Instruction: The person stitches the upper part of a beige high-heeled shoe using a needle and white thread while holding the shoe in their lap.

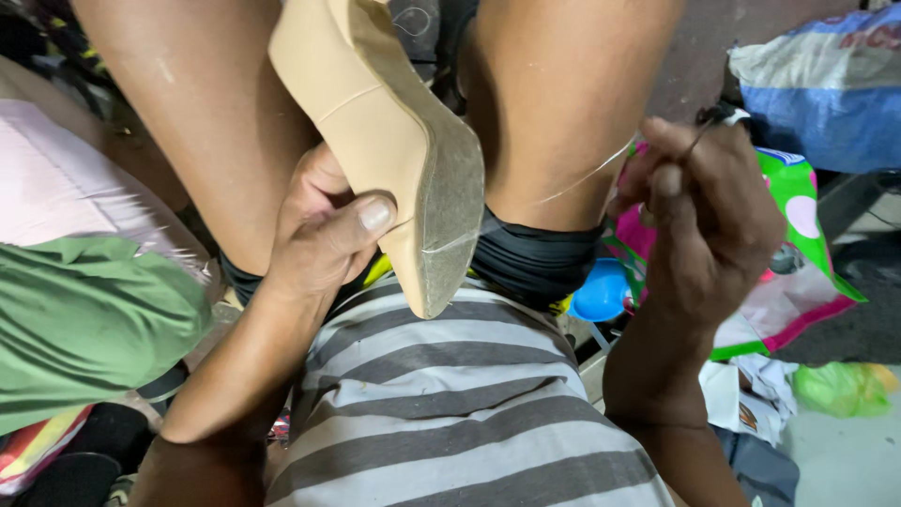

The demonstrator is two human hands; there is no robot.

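A beige pointed shoe (375,122) with a worn grey sole (450,216) rests between my knees, toe pointing toward my striped shirt. My left hand (324,225) grips the shoe's side near the toe, thumb pressed on the upper. My right hand (709,211) is raised to the right of my right knee, fingers pinched on a thin dark tool (709,122). A pale thread (587,174) runs taut from that hand across my knee toward the shoe.
A green and pink patterned bag (798,253) lies to the right, with a blue round object (601,291) beside it. A blue and white sack (826,84) sits at top right. Green and pink cloth (84,319) lies at the left.
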